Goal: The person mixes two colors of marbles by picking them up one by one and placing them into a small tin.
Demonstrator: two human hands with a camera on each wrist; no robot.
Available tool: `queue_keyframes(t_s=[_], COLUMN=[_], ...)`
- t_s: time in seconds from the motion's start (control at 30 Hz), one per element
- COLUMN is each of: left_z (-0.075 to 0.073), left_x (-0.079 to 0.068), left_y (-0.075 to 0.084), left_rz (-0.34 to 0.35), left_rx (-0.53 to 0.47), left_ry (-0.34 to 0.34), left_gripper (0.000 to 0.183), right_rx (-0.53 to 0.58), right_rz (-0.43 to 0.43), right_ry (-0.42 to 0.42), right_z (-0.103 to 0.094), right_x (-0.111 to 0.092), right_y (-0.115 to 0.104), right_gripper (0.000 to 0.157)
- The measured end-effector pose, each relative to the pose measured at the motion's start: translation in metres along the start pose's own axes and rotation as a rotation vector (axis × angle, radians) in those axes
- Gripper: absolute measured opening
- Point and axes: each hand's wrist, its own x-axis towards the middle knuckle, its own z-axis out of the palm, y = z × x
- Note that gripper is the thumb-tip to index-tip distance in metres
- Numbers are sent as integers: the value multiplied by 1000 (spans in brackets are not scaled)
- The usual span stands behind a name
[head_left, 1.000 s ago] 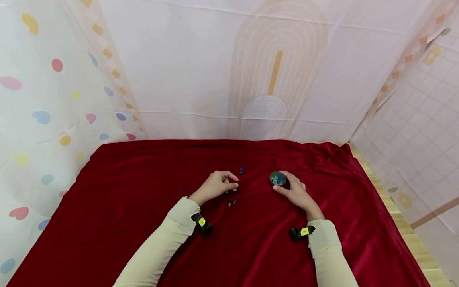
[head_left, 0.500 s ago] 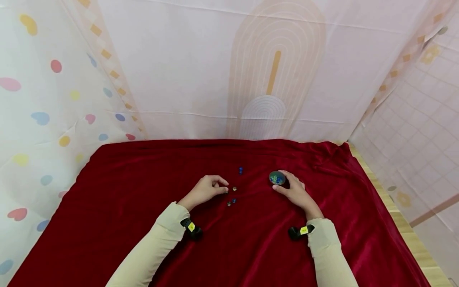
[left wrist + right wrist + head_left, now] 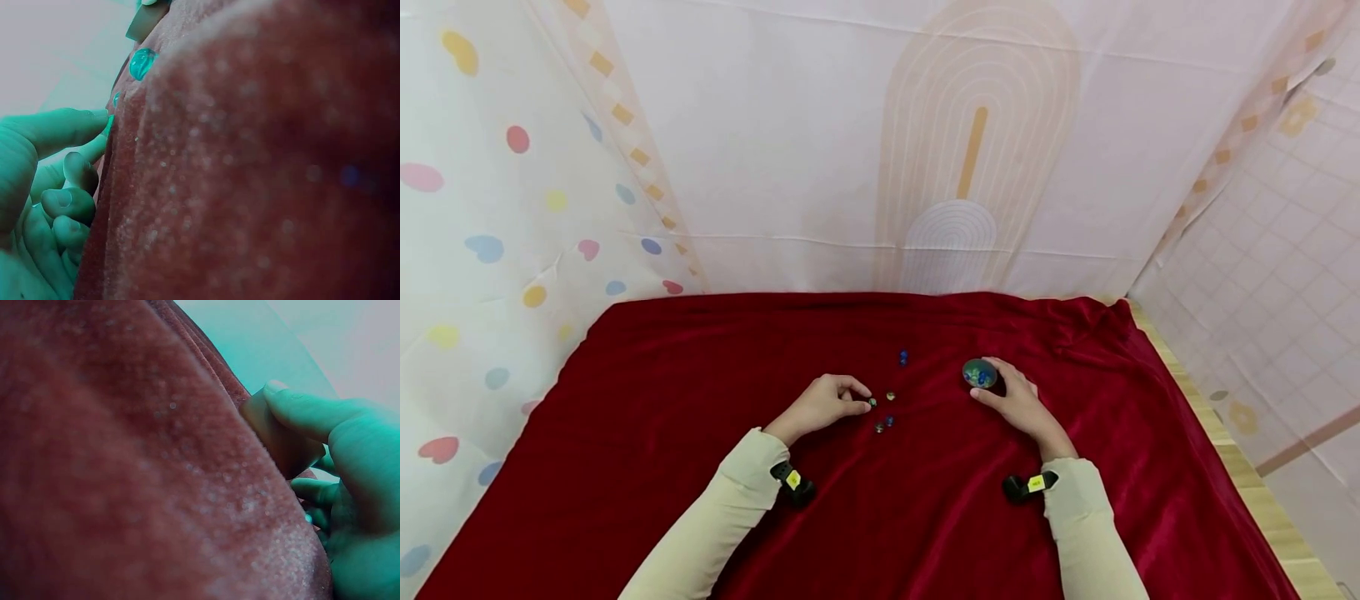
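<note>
Left hand (image 3: 822, 403) pinches marble (image 3: 872, 402) (mostly hidden in left wrist view).

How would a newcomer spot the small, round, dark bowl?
On the deep-red velvety cloth, find the person's bare right hand. It grips the small, round, dark bowl. Unlike the shiny round marbles loose to its left, it's hollow, with more marbles inside.

Two long cream sleeves (image 3: 711, 521) are ending in plain, slightly rumpled cuffs (image 3: 1071, 483). Black straps (image 3: 780, 471) are sitting against them, each bearing a small yellow label (image 3: 1037, 483) with dark markings and a rounded black camera (image 3: 1016, 490).
</note>
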Motion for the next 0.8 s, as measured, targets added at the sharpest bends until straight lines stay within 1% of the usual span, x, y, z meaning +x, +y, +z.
queue_keyframes(t_s=[0.17,0.33,0.6,0.8], left_z=[-1,1,4,6], left_x=[0,1,0,0], left_y=[-1,-2,-2,-1], left_rz=[-16,0,-7,-16], left_rx=[-4,6,38,69], left_ry=[12,16,55,68], left_gripper=[19,19,17,16], right_rx=[5,7,9,-1], right_rz=[4,5,2,-2], right_ry=[-10,-6,-7,-2], right_z=[0,-1,0,0], right_x=[0,0,-1,0], right_y=[0,-1,-2,-2], right_gripper=[68,68,68,67])
